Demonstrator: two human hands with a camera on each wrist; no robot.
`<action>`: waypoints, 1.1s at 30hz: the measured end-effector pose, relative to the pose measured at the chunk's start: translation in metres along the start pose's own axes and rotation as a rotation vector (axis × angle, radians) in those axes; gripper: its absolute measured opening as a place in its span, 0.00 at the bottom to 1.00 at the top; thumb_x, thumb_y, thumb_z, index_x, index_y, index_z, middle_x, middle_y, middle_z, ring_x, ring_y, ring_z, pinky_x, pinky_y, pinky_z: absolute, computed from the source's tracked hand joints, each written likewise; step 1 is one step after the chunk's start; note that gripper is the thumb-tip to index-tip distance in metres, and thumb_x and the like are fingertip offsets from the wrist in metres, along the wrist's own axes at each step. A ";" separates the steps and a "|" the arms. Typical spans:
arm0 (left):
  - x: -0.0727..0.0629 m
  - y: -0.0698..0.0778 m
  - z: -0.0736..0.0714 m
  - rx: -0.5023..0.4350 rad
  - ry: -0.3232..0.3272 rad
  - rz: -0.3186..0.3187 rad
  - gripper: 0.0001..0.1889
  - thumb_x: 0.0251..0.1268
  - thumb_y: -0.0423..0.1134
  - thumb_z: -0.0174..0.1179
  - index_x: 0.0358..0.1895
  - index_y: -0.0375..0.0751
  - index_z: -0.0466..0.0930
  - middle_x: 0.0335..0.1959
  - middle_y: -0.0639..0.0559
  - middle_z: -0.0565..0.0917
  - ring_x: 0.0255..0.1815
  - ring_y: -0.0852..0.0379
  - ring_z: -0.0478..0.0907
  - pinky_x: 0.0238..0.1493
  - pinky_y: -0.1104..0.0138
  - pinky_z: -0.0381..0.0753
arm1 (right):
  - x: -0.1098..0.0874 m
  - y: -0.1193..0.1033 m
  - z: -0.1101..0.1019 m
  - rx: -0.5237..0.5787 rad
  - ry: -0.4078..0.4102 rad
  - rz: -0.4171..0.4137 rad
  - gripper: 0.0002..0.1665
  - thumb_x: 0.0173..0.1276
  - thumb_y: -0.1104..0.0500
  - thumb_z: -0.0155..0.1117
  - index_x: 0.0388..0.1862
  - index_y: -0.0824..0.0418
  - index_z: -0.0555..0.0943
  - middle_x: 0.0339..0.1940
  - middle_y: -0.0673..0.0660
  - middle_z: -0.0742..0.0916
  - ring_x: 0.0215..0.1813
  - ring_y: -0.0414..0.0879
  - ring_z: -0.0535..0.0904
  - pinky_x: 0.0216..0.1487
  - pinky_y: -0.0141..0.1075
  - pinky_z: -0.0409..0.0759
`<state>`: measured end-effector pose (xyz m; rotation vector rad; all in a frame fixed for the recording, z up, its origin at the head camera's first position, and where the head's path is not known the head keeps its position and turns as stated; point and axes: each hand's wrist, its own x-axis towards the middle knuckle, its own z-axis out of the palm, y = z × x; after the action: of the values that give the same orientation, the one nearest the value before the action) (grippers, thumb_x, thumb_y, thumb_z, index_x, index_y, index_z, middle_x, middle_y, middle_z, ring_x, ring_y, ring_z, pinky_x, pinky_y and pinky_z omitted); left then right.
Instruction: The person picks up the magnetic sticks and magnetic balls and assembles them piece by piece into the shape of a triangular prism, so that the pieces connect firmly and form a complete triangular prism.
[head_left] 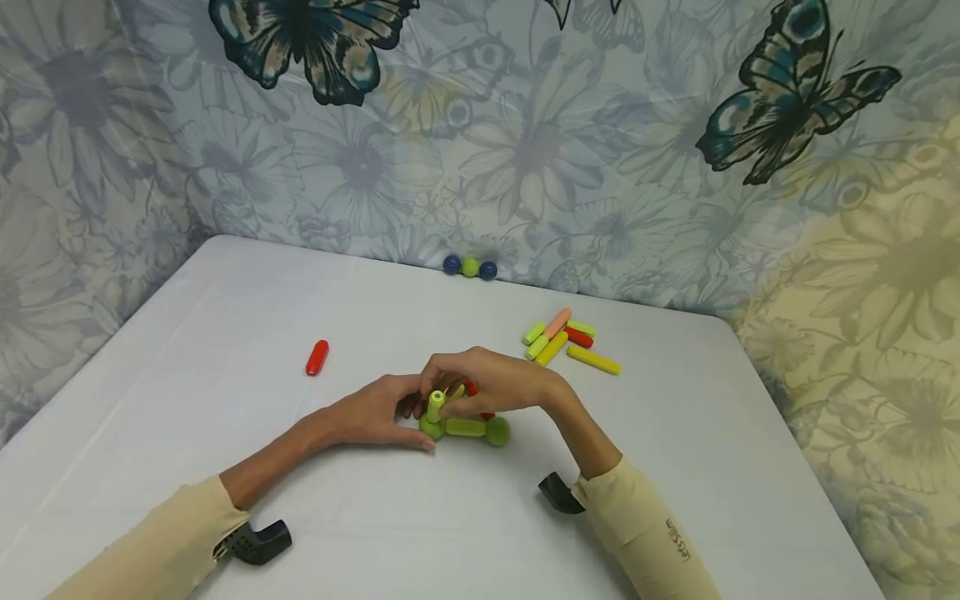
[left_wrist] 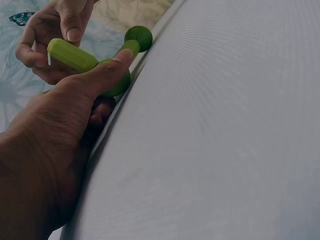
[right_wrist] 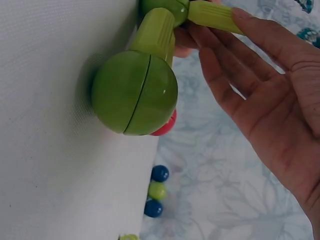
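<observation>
A structure of green balls and yellow-green rods stands near the middle of the table. One rod (head_left: 465, 427) lies between a near-left green ball (head_left: 432, 428) and a right green ball (head_left: 498, 432). Another yellow-green rod (head_left: 436, 406) (right_wrist: 212, 16) rises from the near-left ball. My left hand (head_left: 375, 412) grips this ball from the left, its thumb (left_wrist: 107, 75) lying along the near side. From above, my right hand (head_left: 491, 379) pinches the upright rod near its top. Red pieces (head_left: 487, 414) show behind, partly hidden by the right hand.
A lone red rod (head_left: 317, 357) lies on the white table (head_left: 360, 533) to the left. Several yellow, green, red and orange rods (head_left: 594, 360) are piled at the back right. Two blue balls (head_left: 452, 264) flank a green ball (head_left: 470, 267) at the far edge by the patterned curtain.
</observation>
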<state>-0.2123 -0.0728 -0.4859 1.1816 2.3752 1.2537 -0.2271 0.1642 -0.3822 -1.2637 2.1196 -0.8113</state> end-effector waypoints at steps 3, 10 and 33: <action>0.000 0.000 -0.001 -0.006 -0.002 0.016 0.23 0.57 0.53 0.78 0.47 0.51 0.77 0.33 0.58 0.77 0.35 0.64 0.73 0.38 0.72 0.75 | 0.000 -0.001 -0.001 -0.010 0.003 0.017 0.14 0.74 0.62 0.67 0.56 0.59 0.78 0.55 0.55 0.89 0.56 0.43 0.87 0.63 0.40 0.84; 0.001 0.000 -0.001 0.003 -0.001 0.006 0.21 0.60 0.54 0.76 0.46 0.52 0.76 0.33 0.59 0.77 0.34 0.64 0.72 0.37 0.73 0.72 | 0.001 -0.003 0.000 -0.042 -0.003 0.026 0.12 0.74 0.62 0.67 0.54 0.58 0.80 0.52 0.51 0.89 0.54 0.40 0.87 0.62 0.37 0.84; -0.001 0.001 -0.001 -0.008 0.003 -0.037 0.20 0.58 0.55 0.77 0.45 0.56 0.76 0.32 0.62 0.77 0.35 0.65 0.73 0.37 0.73 0.74 | 0.001 -0.008 0.001 -0.082 -0.009 0.023 0.13 0.74 0.62 0.67 0.55 0.58 0.80 0.53 0.50 0.89 0.55 0.39 0.86 0.61 0.33 0.83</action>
<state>-0.2117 -0.0736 -0.4850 1.1285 2.3808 1.2533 -0.2226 0.1600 -0.3776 -1.2798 2.1753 -0.7143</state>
